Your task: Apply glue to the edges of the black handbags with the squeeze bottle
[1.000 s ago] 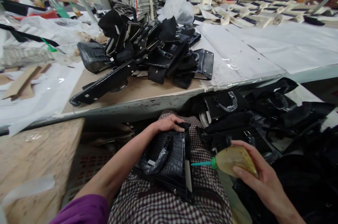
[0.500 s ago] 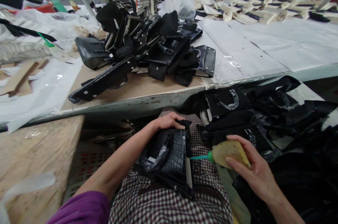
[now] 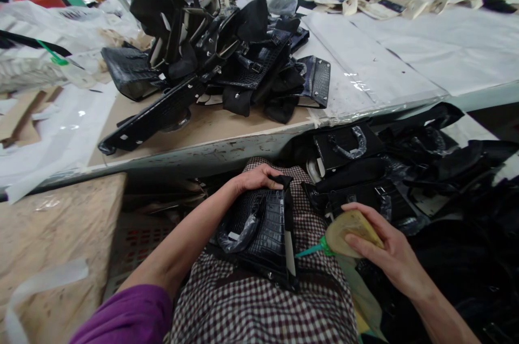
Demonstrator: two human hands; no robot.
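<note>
A black crocodile-pattern bag piece [image 3: 263, 230] with a plastic-wrapped handle lies on my checked lap. My left hand [image 3: 255, 178] grips its top edge, fingers curled over the far corner. My right hand [image 3: 383, 252] is wrapped round a yellowish squeeze bottle [image 3: 348, 233] with a green nozzle. The nozzle tip points left and down at the bag piece's white right edge [image 3: 288, 249], close to it; whether it touches I cannot tell.
A heap of black bag parts [image 3: 227, 63] lies on the table [image 3: 227, 141] in front. More black bags [image 3: 365, 171] are stacked to my right, below the table edge. A wooden surface [image 3: 57, 236] is at the left. White sheets [image 3: 405, 57] cover the right tabletop.
My right hand has tipped the bottle so its nozzle now points lower along the white edge. The camera has tilted down a little. My left hand keeps its grip.
</note>
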